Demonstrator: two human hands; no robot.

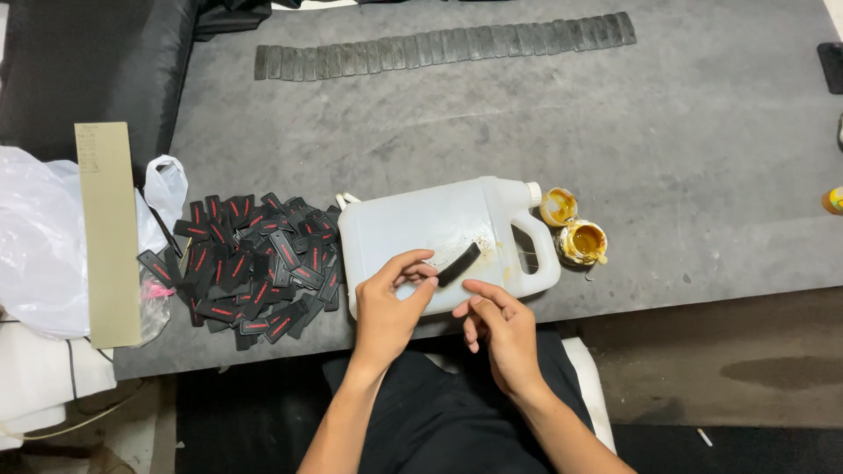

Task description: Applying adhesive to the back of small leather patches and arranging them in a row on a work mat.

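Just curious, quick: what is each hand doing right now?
Left hand: pinching a black strip over the white jug.
Right hand: open, holding nothing.

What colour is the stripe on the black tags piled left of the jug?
Red, on the black tags, in the head view.

I see a heap of small black rectangular labels (255,268) with red marks at left on the grey table (667,158), and one plain black label (459,263) pinched in my left hand (386,307) over a white plastic jug (421,228) lying on its side. A long row of dark labels (443,48) lines the far edge. Left of the heap: clear plastic bag (39,241), tall beige card (110,237).
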